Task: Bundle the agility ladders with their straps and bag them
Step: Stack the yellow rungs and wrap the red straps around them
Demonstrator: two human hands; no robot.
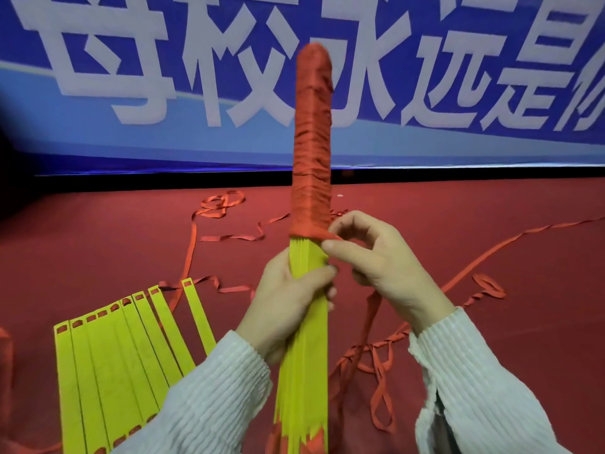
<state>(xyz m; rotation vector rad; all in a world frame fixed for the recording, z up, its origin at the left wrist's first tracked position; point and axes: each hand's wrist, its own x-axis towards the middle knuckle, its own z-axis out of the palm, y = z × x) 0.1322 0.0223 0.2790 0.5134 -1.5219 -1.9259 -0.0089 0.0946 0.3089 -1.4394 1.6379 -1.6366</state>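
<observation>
1. Here, the rung bundle (306, 322) is the landmark: a stack of yellow ladder rungs stood upright at frame centre, its upper part already bound in tight turns of the red strap (312, 142), its lower part bare.
2. Your left hand (288, 299) grips the bare yellow part just below the last turn, fingers curled round the stack.
3. Your right hand (376, 257) sits just right of the bundle at the lower edge of the winding, thumb and forefinger pinching the strap against the rungs.
4. Judged step: winding in progress, roughly half the length covered; bagging not yet begun. No bag is in view.
5. The next move likely calls for steady strap tension and close, even turns down the bundle, while your left hand shifts lower to free space.
6. Left of the bundle, a second ladder (124, 355) lies fanned on the red floor (491, 217), unbound.
7. Loose strap (425, 276) trails right of the bundle in loops that may snag.
8. Behind the bundle hangs a blue banner (131, 77).
</observation>
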